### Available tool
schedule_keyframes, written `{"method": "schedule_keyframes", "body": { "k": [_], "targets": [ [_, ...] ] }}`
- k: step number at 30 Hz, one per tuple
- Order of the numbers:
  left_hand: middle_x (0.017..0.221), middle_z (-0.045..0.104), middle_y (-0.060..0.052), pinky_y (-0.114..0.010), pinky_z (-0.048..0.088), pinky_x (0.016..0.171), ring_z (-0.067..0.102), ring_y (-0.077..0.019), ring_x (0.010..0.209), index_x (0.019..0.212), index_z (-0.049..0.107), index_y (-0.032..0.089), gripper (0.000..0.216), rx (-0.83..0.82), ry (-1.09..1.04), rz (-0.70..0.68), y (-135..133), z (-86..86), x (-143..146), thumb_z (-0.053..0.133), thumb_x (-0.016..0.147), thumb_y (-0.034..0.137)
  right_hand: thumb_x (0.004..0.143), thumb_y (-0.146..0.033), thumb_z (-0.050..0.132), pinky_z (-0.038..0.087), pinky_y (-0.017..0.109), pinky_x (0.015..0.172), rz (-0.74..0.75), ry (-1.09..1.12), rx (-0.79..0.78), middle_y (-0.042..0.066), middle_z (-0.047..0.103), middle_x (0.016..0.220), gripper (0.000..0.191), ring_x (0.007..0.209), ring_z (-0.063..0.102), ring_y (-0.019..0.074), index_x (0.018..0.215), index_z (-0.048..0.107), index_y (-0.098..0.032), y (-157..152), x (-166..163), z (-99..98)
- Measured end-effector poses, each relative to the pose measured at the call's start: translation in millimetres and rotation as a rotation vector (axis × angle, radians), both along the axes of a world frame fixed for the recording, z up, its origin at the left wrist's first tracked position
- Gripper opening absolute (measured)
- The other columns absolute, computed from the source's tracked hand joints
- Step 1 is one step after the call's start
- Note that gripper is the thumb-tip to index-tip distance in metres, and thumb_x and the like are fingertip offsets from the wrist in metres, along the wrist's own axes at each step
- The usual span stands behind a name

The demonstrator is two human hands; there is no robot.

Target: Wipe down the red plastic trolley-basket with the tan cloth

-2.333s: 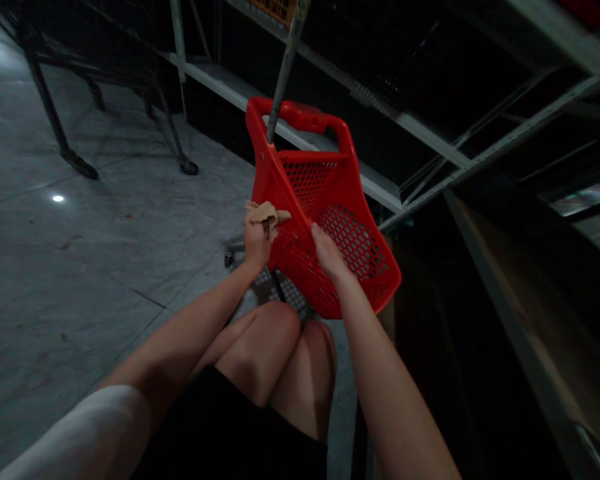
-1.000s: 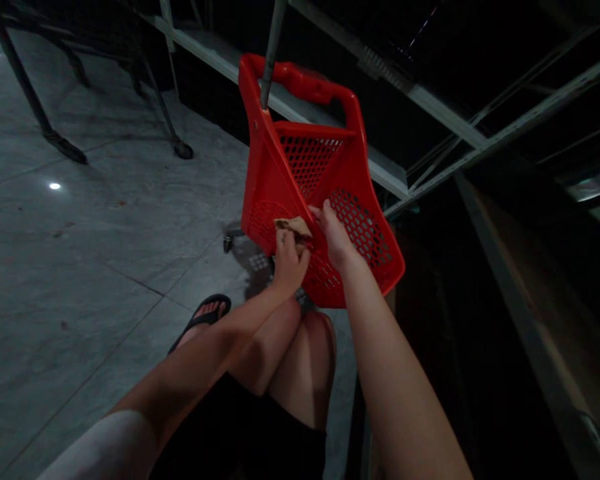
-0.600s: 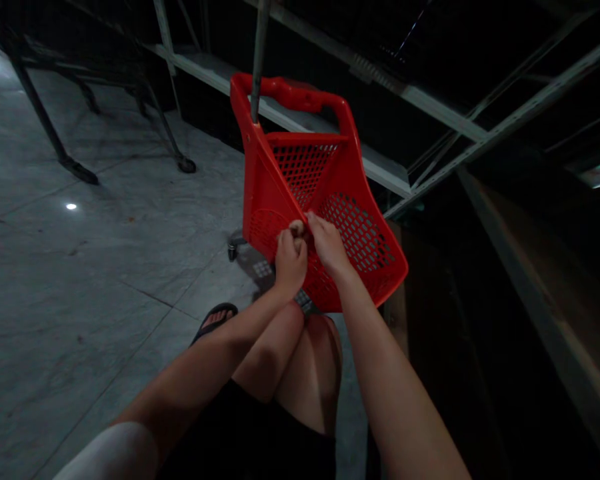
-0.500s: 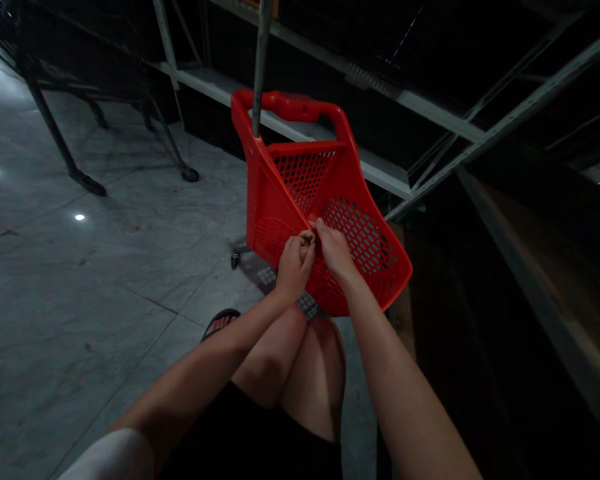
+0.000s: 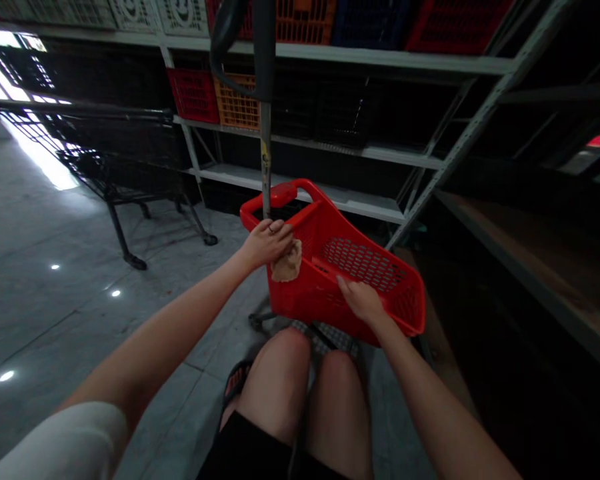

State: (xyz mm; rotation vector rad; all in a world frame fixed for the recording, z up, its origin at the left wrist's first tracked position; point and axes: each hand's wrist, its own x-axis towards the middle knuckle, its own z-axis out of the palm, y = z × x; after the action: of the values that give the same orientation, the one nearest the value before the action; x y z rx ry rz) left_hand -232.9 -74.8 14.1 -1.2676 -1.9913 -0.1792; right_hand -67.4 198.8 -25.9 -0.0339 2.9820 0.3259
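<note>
Left grip (image 5: 271, 241): palm down, tan cloth (image 5: 287, 265) | right grip (image 5: 363, 301): red basket (image 5: 310, 293)

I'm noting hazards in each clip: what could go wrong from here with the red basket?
A caster shows beneath the red basket, so pressure from the left hand might make it roll. The tan cloth hangs partly out below that hand, so it could slip or bunch up. The same hand is right by the metal pole and might knock against it.
</note>
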Motion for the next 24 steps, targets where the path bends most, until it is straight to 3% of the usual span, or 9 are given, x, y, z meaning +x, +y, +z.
{"method": "schedule_keyframes", "body": {
  "k": [5, 9, 11, 14, 20, 24],
  "targets": [
    [0.119, 0.072, -0.012, -0.043, 0.052, 0.089, 0.063, -0.0269, 0.107, 0.105, 0.073, 0.022, 0.025, -0.03, -0.039, 0.113, -42, 18.2, -8, 0.048, 0.102, 0.024, 0.107, -0.021, 0.027, 0.056, 0.041, 0.092, -0.041, -0.028, 0.02, 0.021, 0.075, 0.126, 0.055, 0.114, 0.074, 0.0324, 0.157, 0.049, -0.019, 15, 16, 12.5],
    [0.116, 0.07, -0.018, -0.044, 0.052, 0.092, 0.063, -0.0314, 0.111, 0.107, 0.069, 0.016, 0.026, 0.101, -0.129, 0.34, -34, 25.0, -3, 0.046, 0.103, 0.026, 0.11, -0.03, 0.023, 0.053, 0.034, 0.094, -0.192, -0.012, -0.094, 0.018, 0.076, 0.125, 0.054, 0.116, 0.074, 0.0283, 0.138, 0.068, -0.017, 18, 24, 19.7],
    [0.11, 0.071, -0.018, -0.044, 0.051, 0.094, 0.065, -0.0322, 0.108, 0.105, 0.068, 0.016, 0.022, 0.113, -0.2, 0.383, -20, 23.7, 2, 0.047, 0.1, 0.022, 0.111, -0.034, 0.018, 0.053, 0.032, 0.093, -0.244, 0.004, -0.115, 0.017, 0.078, 0.12, 0.06, 0.114, 0.075, 0.0264, 0.129, 0.072, -0.017, 10, 24, 21.3],
    [0.104, 0.072, -0.018, -0.045, 0.05, 0.094, 0.067, -0.0333, 0.104, 0.102, 0.066, 0.016, 0.019, 0.087, -0.262, 0.384, -3, 20.1, 10, 0.048, 0.095, 0.017, 0.112, -0.038, 0.013, 0.053, 0.031, 0.091, -0.302, 0.072, -0.169, 0.016, 0.078, 0.119, 0.064, 0.113, 0.075, 0.025, 0.129, 0.072, -0.018, -18, 13, 25.8],
    [0.097, 0.074, -0.019, -0.045, 0.049, 0.092, 0.071, -0.034, 0.097, 0.098, 0.066, 0.015, 0.021, 0.067, -0.206, 0.358, 11, 17.2, 27, 0.046, 0.097, 0.022, 0.112, -0.044, 0.019, 0.052, 0.031, 0.084, -0.313, 0.311, -0.509, 0.01, 0.08, 0.118, 0.058, 0.105, 0.077, 0.024, 0.126, 0.072, -0.026, -110, -32, 52.3],
    [0.094, 0.075, -0.02, -0.045, 0.049, 0.092, 0.072, -0.0342, 0.096, 0.095, 0.067, 0.014, 0.019, 0.069, -0.2, 0.328, 24, 21.8, 45, 0.052, 0.094, 0.026, 0.112, -0.039, 0.024, 0.045, 0.028, 0.074, -0.413, 0.522, -0.458, 0.013, 0.081, 0.102, 0.055, 0.089, 0.076, 0.0214, 0.11, 0.075, -0.02, -129, -45, 50.5]
  ]
}}
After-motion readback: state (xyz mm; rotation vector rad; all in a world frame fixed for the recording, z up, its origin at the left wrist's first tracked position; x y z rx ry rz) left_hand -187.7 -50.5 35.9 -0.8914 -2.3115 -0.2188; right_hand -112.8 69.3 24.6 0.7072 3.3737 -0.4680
